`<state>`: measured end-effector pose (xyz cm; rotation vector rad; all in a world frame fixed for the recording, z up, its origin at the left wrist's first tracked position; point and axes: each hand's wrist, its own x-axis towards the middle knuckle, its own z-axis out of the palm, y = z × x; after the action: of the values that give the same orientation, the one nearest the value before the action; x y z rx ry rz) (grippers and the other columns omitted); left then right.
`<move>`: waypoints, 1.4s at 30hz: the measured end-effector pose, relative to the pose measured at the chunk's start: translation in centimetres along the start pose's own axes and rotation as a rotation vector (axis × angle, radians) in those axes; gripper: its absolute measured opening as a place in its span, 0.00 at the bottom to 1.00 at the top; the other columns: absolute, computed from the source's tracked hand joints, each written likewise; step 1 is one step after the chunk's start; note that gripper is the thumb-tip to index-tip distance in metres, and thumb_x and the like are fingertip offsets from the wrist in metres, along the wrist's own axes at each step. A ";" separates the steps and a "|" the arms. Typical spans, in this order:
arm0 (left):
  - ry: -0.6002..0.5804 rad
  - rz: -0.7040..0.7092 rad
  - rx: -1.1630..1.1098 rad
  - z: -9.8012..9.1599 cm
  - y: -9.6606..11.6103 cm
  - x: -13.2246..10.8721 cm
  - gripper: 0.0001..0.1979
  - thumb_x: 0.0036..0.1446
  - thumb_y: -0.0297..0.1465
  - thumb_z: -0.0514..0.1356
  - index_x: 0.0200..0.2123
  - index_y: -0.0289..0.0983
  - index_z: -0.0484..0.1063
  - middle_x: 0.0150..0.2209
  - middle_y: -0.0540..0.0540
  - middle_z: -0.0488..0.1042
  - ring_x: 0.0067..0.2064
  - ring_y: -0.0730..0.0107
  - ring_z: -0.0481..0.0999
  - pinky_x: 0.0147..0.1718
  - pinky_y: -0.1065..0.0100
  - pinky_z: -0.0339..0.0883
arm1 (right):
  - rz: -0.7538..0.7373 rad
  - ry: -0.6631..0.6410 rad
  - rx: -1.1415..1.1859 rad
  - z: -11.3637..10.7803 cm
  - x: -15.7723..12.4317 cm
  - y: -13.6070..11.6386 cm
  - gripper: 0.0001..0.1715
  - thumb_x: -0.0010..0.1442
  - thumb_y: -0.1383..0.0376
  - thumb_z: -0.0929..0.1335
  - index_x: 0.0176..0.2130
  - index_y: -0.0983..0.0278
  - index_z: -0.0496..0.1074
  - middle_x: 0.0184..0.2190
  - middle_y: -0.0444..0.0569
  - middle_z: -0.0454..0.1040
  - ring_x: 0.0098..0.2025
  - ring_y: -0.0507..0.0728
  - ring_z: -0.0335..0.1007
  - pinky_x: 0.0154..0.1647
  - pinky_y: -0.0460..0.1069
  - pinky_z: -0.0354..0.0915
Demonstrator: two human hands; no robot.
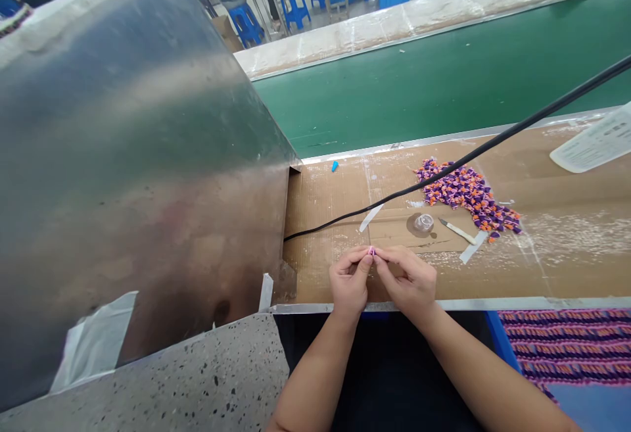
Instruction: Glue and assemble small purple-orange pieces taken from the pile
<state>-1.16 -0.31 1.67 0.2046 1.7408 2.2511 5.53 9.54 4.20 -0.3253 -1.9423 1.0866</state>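
Observation:
My left hand (351,281) and my right hand (408,282) meet over the front of the cardboard-covered bench, fingertips pinched together on one small pink and purple piece (372,252). Most of that piece is hidden by the fingers. Just beyond my right hand are a small clear round container (423,223) and a craft knife with a pale handle (458,231). Farther back lies a heap of small purple, orange and pink pieces (463,192), with a few loose ones at its near right end.
A black cable (473,153) crosses above the bench. A large metal panel (142,175) rises on the left. Behind the bench runs a green conveyor belt (444,77). A small blue cap-like piece (334,166) lies near the back edge. Rows of purple-pink pieces (572,346) fill a blue tray at lower right.

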 end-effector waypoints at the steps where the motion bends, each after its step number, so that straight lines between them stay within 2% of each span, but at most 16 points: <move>1: -0.001 0.025 0.028 0.0 0.1 0.0 0.19 0.51 0.50 0.77 0.31 0.40 0.86 0.37 0.40 0.84 0.42 0.61 0.85 0.46 0.62 0.81 | 0.005 -0.007 -0.007 -0.1 0.0 0.0 0.10 0.66 0.70 0.72 0.40 0.56 0.83 0.34 0.48 0.86 0.34 0.58 0.85 0.39 0.53 0.83; 7: -0.016 0.181 0.172 0.0 0.4 -0.5 0.15 0.59 0.47 0.73 0.34 0.42 0.87 0.39 0.40 0.85 0.42 0.59 0.85 0.46 0.60 0.81 | -0.004 -0.004 -0.019 -0.4 0.2 -0.6 0.10 0.67 0.71 0.71 0.40 0.57 0.83 0.35 0.48 0.86 0.34 0.57 0.85 0.38 0.52 0.82; 10: -0.049 0.213 0.195 -0.2 0.4 -0.6 0.13 0.61 0.46 0.72 0.36 0.42 0.88 0.41 0.39 0.85 0.44 0.59 0.86 0.48 0.61 0.81 | -0.014 0.024 -0.012 -0.5 0.3 -0.7 0.11 0.66 0.72 0.72 0.41 0.57 0.83 0.35 0.47 0.86 0.34 0.57 0.85 0.38 0.50 0.82; 17: -0.210 0.245 0.081 -0.8 -0.4 -0.3 0.10 0.66 0.39 0.70 0.44 0.41 0.87 0.45 0.38 0.85 0.47 0.61 0.86 0.49 0.63 0.81 | -0.056 0.041 -0.037 -0.8 0.5 -0.3 0.10 0.66 0.74 0.73 0.41 0.60 0.81 0.36 0.48 0.87 0.35 0.56 0.85 0.40 0.49 0.82; 22: -0.269 0.250 -0.004 -0.9 -0.9 -0.1 0.08 0.67 0.36 0.69 0.46 0.43 0.87 0.47 0.39 0.83 0.50 0.62 0.85 0.51 0.64 0.81 | -0.075 0.060 -0.016 -0.7 0.3 -0.4 0.11 0.65 0.75 0.73 0.42 0.60 0.81 0.37 0.48 0.86 0.36 0.55 0.85 0.41 0.48 0.82; 31: -0.287 0.302 0.016 -1.0 -0.8 0.1 0.08 0.68 0.36 0.68 0.47 0.44 0.87 0.47 0.39 0.83 0.49 0.63 0.85 0.49 0.64 0.82 | -0.081 0.056 -0.006 -0.8 0.3 -0.6 0.11 0.66 0.75 0.72 0.43 0.59 0.81 0.36 0.48 0.86 0.36 0.56 0.85 0.40 0.50 0.82; 42: -0.255 0.424 0.095 -0.5 0.1 0.0 0.07 0.67 0.35 0.69 0.46 0.45 0.87 0.44 0.40 0.82 0.46 0.66 0.85 0.45 0.67 0.83 | -0.092 0.044 0.017 -1.2 0.3 -0.9 0.11 0.66 0.76 0.72 0.43 0.60 0.80 0.36 0.48 0.85 0.35 0.55 0.84 0.39 0.49 0.81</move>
<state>-1.32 -0.76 1.62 0.9169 1.7941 2.2838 6.42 9.82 5.40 -0.2458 -1.8892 1.0276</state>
